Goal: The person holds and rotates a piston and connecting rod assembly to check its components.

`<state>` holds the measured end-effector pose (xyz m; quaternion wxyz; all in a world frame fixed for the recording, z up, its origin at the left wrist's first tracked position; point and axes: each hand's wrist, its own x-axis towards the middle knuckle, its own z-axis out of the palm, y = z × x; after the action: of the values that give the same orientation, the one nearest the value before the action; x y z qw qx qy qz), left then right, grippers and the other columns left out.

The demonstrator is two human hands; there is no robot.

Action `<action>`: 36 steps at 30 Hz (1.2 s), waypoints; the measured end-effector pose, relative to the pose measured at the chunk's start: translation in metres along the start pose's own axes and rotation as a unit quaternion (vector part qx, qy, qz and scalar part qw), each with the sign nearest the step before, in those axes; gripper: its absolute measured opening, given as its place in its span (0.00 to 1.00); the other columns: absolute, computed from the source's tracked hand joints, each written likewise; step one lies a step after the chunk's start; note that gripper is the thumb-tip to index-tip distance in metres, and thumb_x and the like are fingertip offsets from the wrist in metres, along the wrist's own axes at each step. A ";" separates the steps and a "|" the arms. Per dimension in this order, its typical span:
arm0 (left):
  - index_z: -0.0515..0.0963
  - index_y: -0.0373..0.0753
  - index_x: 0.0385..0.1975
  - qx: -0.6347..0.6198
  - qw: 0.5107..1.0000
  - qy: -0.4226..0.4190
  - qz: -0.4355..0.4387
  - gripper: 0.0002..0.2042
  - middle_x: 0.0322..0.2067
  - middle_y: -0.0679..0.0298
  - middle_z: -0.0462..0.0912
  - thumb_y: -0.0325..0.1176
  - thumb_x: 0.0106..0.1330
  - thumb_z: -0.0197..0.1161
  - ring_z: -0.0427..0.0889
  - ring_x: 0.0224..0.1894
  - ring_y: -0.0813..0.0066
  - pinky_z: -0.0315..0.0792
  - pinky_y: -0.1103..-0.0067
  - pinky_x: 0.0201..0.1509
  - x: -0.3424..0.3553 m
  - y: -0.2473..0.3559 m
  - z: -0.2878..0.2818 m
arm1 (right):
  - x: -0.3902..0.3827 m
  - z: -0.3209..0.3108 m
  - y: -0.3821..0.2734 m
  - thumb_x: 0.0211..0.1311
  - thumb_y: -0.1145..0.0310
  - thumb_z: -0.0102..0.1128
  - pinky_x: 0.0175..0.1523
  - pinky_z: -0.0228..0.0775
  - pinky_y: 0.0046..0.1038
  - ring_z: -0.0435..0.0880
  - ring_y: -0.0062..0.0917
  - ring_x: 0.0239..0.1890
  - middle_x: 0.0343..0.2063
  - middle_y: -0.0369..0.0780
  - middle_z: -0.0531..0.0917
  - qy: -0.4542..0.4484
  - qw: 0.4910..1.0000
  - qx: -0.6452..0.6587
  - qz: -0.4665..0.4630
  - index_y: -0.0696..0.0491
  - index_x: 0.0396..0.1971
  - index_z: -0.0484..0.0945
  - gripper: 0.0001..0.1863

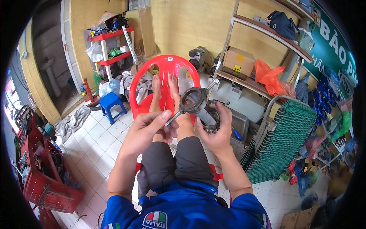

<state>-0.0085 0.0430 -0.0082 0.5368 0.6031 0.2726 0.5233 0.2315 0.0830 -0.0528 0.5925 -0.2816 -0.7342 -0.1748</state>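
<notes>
In front of my lap I hold a dark metal ring tool with a thin steel handle on each of two opposite sides. My left hand is closed on the near left handle, pinched between thumb and fingers. The far handle points up and to the right. My right hand is wrapped round a dark, round metal part at the tool's lower right. A grey metal cylinder runs between the ring and this part. Whether the cylinder is fixed to either one, I cannot tell.
My bare feet rest on a red plastic chair. A blue stool stands to the left, near a red tool cart. At right are a green folding bed and a shelf holding a cardboard box and an orange bag.
</notes>
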 end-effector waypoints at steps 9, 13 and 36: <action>0.82 0.34 0.45 0.418 0.804 0.158 0.392 0.22 0.31 0.60 0.84 0.28 0.49 0.80 0.84 0.30 0.72 0.77 0.77 0.34 0.008 -0.008 0.012 | 0.000 -0.001 -0.001 0.46 0.76 0.76 0.52 0.74 0.41 0.79 0.46 0.48 0.50 0.51 0.77 -0.003 1.000 -0.016 0.018 0.61 0.64 0.64 0.43; 0.78 0.32 0.53 0.131 0.983 0.040 0.124 0.20 0.32 0.58 0.85 0.44 0.74 0.57 0.84 0.31 0.73 0.76 0.78 0.35 -0.003 0.000 0.008 | 0.001 0.001 -0.002 0.45 0.76 0.76 0.52 0.73 0.41 0.79 0.46 0.47 0.50 0.52 0.77 0.004 1.000 -0.008 0.014 0.61 0.64 0.64 0.43; 0.80 0.29 0.48 0.201 0.954 0.040 0.220 0.15 0.32 0.58 0.85 0.36 0.71 0.62 0.84 0.32 0.72 0.78 0.76 0.38 -0.005 -0.008 0.008 | 0.001 -0.006 -0.005 0.44 0.73 0.78 0.52 0.72 0.42 0.78 0.44 0.47 0.48 0.50 0.79 0.001 1.000 0.025 -0.017 0.59 0.65 0.61 0.47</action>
<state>-0.0006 0.0378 -0.0164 0.2649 0.7224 0.2536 0.5863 0.2332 0.0757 -0.0499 0.5968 -0.2538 -0.7426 -0.1670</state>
